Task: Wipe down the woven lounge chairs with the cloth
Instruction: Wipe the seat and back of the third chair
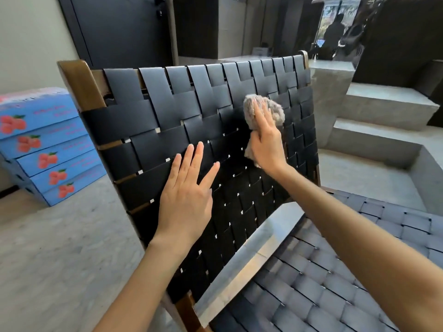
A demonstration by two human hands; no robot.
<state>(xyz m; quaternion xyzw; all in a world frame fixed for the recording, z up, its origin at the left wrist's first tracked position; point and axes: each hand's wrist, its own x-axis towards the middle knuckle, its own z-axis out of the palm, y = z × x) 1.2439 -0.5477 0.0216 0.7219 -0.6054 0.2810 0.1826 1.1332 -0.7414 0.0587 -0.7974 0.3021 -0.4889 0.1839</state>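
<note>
You're leaning over the lounge chair, and everything reads off its black woven backrest [167, 121]. Your right hand [266, 147] is up in the upper right part of the backrest, fingers laid out straight, pressing the grey cloth [275, 110] against the straps. The cloth is bunched (a fluffy wad above your fingertips, a tail poking out by the heel of the palm) and it touches the weave a little below the backrest's top edge. Whether your thumb hooks any of it, I cannot tell.

Your left hand [185, 200] lies flat on the middle of the backrest, lower than the cloth and to its left, fingers straight and slightly spread, holding nothing. The two hands are apart, with bare weave between them.

The backrest is tilted, and its brown wooden frame [81, 85] shows at the top left corner and again at the bottom edge. Below and to the right of the backrest runs the woven seat [335, 271], greyer in the light, passing under your right forearm. Left of the backrest, on the floor, a stack of blue boxes [48, 149] printed with red fruit leans a little. Right of the backrest, grey concrete steps [374, 130] climb away. Beyond its top edge stands a dark door [119, 27].
</note>
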